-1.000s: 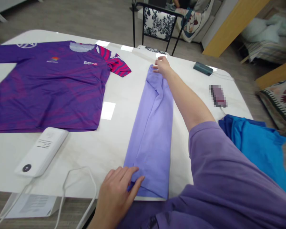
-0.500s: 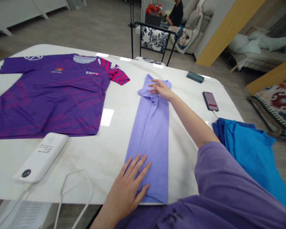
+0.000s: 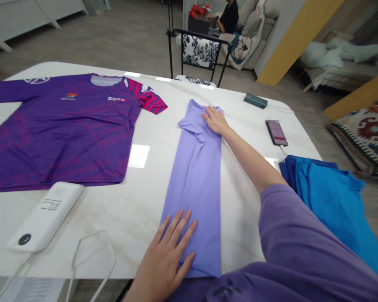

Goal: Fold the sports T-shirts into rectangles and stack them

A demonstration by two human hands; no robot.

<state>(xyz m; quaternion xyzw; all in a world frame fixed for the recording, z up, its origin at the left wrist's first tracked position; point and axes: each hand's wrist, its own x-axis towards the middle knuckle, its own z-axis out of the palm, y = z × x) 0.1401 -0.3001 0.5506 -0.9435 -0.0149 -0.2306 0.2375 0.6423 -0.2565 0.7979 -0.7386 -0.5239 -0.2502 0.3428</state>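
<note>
A lavender shirt [image 3: 197, 176] lies folded into a long narrow strip on the white table [image 3: 135, 226], running away from me. My left hand [image 3: 170, 251] rests flat on its near end, fingers spread. At the far end, my right hand [image 3: 216, 119] lies palm down on the right side of the fabric, fingers stretched out. The cloth is bunched in small creases just left of and below that hand. Left of the strip, a purple sports jersey [image 3: 72, 134] with a pink-striped sleeve is spread out flat.
A white power bank [image 3: 47, 216] with a cable [image 3: 110, 247] sits front left. On the right are a phone [image 3: 276, 133], a dark green box-shaped device [image 3: 255, 100] and blue folded clothes [image 3: 330, 201]. A chair [image 3: 198, 52] stands behind the table; a person [image 3: 229, 19] sits farther back.
My right hand has lowered from above the bunched cloth and moved slightly right, now lying flat on the far end. My left hand stays on the near end. The view has shifted a little.
</note>
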